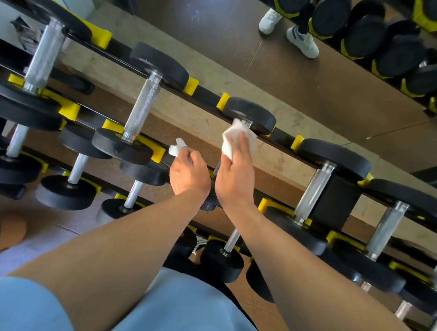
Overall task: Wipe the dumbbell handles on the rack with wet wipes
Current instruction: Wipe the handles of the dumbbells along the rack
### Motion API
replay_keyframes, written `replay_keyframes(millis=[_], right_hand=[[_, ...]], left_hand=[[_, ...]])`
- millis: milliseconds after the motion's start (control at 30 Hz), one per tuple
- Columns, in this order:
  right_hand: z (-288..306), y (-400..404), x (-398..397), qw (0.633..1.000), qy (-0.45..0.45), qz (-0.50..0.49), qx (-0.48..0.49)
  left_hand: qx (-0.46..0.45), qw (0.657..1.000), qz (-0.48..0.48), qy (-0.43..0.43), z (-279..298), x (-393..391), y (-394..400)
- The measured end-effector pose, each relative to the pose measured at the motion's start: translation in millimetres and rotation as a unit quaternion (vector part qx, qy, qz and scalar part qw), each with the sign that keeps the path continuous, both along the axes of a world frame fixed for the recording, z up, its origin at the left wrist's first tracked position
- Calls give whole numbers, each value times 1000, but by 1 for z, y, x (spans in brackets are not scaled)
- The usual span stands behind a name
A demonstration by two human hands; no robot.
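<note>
Right hand [234, 170] laying a white wet wipe [236, 138] over the handle of a top-row dumbbell [249, 114], fingers stretched long and flat across the cloth, pressing rather than clenching. Handle itself almost wholly hidden under wipe and palm; only the black far plate showing beyond the fingertips. Left hand [189, 172] hovering just beside, fingers curled round a second, crumpled wipe [176, 148], pinching it clear of the metal.

Sitting on the black rack [209, 95] with yellow cradles, the dumbbell lying crosswise, a plate resting on the rear rail. Neighbouring handle [142, 107] to the left, bare, knurled steel, apart from both hands; another chrome handle [313, 194] to the right, likewise untouched.

Judging the feel: wipe soft, limp, damp, likely bunching or tearing on knurling if dragged hard. Dumbbell heavy and stiff, probably staying put in its cradle under rubbing, though round plates possibly rolling a touch. Best hold looking like a wrap of the cloth round the bar's middle, twisting along its length, not merely patting the top. Underside of the bar probably needing curled fingers to reach. Lower rows of smaller dumbbells waiting below.
</note>
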State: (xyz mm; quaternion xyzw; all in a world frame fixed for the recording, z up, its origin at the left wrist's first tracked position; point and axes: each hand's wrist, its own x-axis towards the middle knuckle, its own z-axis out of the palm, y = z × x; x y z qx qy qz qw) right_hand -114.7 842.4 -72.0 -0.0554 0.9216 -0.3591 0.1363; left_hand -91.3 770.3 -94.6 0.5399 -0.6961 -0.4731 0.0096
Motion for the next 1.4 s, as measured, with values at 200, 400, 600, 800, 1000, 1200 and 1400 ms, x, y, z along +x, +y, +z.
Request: replay_keyframes(millis=[200, 400, 600, 800, 1000, 1200, 1400], right_hand=[[-4, 26, -40, 872, 166, 378, 263], [20, 34, 3, 954, -63, 264, 126], [38, 10, -55, 948, 152, 266, 83], [4, 41, -77, 810, 177, 497, 257], [33, 40, -13, 939, -103, 313, 95], [31, 30, -72, 895, 265, 340, 118], [-3, 64, -63, 797, 202, 511, 251]], left_hand=[[28, 999, 30, 23, 0, 0, 0], [44, 995, 69, 65, -7, 2, 0], [42, 996, 62, 52, -3, 0, 2], [36, 997, 55, 48, -5, 1, 2], [53, 996, 53, 52, -9, 1, -1], [56, 996, 47, 44, -5, 0, -1], [41, 997, 44, 47, -6, 1, -2]])
